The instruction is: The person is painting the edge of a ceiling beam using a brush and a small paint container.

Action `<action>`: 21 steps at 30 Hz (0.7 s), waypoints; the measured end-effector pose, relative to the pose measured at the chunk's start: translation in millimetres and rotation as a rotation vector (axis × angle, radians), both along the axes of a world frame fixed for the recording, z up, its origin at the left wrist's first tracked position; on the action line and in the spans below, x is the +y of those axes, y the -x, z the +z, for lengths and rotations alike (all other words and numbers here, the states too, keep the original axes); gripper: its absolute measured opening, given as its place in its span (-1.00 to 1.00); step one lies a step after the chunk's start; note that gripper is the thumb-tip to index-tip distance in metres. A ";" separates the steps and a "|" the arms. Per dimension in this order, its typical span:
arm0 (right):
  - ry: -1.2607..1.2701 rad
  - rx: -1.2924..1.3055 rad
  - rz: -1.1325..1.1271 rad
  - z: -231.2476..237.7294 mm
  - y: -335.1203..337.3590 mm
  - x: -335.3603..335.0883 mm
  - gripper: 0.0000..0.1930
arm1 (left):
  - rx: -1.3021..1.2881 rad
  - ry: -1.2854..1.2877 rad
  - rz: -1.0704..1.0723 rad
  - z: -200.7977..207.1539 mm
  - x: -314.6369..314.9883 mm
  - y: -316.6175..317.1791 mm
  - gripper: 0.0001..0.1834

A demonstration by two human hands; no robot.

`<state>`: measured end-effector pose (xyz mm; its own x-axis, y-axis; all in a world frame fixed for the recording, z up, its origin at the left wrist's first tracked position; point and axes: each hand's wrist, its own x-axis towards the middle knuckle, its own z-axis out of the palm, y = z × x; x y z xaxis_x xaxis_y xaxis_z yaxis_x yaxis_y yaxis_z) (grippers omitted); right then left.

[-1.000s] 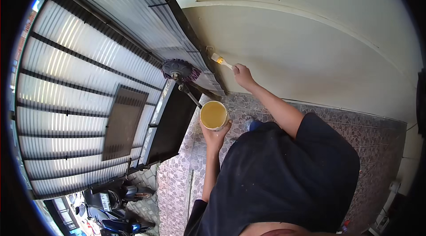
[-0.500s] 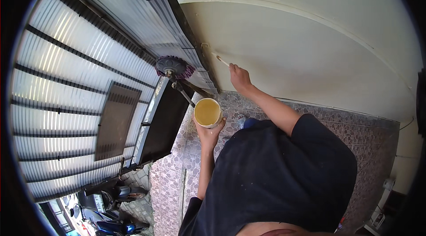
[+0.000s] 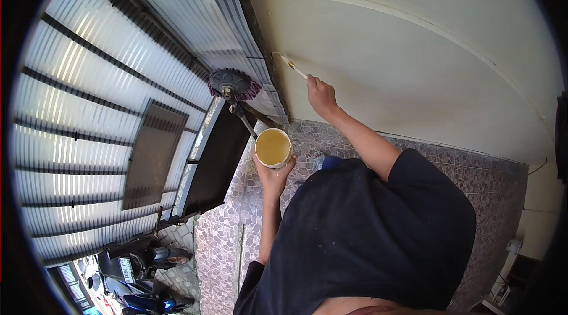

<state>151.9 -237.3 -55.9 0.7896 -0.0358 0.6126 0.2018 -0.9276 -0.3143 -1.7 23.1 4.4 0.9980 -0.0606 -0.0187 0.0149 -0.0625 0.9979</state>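
Paintbrush (image 3: 291, 65) at the left end of the cream wall (image 3: 390, 72), bristles pointing up and left beside a small outlined mark (image 3: 276, 56); contact with the wall cannot be told. The right hand (image 3: 322, 97) is closed around the brush handle. Below and to the left, the left hand (image 3: 272, 180) grips a round white tub (image 3: 278, 167) from its near side; the tub contains yellow-ochre liquid (image 3: 273, 145). Just beyond the tub stands a purple-fringed mop (image 3: 231, 83). Farther left, translucent corrugated sheeting (image 3: 83, 119); lower left, parked motorcycles (image 3: 139, 300)
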 end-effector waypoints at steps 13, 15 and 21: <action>0.010 0.051 -0.048 20.0 6.0 -6.7 -0.78 | -0.048 -0.036 0.026 -0.9 19.8 4.6 0.03; 0.066 0.009 -0.042 15.8 -13.6 -16.6 -0.80 | -0.065 -0.019 -0.002 5.1 22.2 3.2 0.03; 0.073 0.131 -0.345 30.3 76.5 -63.8 -0.84 | -0.075 -0.071 0.093 21.0 35.8 21.2 0.04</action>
